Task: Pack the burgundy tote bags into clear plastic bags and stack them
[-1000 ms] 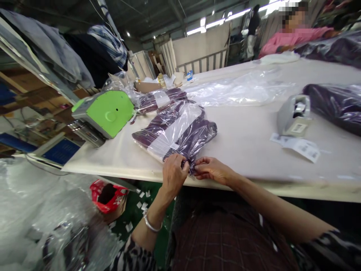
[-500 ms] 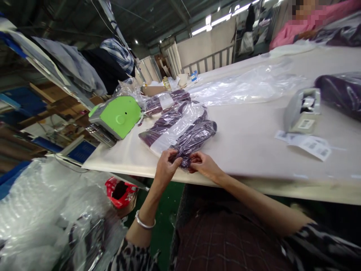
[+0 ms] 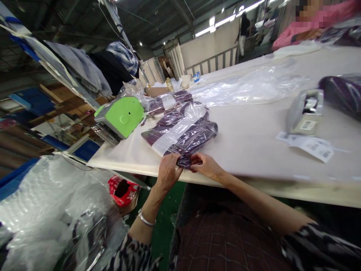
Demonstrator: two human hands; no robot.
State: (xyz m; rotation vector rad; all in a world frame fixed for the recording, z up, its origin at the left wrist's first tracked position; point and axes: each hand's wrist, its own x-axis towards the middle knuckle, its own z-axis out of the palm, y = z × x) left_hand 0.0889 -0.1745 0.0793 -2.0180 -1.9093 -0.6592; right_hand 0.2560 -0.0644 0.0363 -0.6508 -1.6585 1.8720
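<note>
A dark purple garment in a clear plastic bag [image 3: 194, 137] lies near the front edge of the white table, with a broad white strip across it. At its near end, my left hand [image 3: 168, 172] is closed on the bunched bag, its back turned up and some fingertips hidden. From the other side my right hand [image 3: 208, 166] pinches the same end between thumb and curled fingers. The two hands are a short way apart, with the dark gathered end between them.
Left of the bag stand a green and grey machine [image 3: 126, 116] and a metal flask [image 3: 105, 134]. On the right are a tape dispenser [image 3: 306, 113], printed labels [image 3: 313, 146] and another bagged garment [image 3: 344, 94]. Clear plastic [image 3: 242, 88] lies behind. A person in pink [image 3: 293, 35] works across.
My left hand has rolled over, so its back faces up and its thumb sits lower by the bag's end. My right hand keeps its pinch. The view has shifted slightly.
</note>
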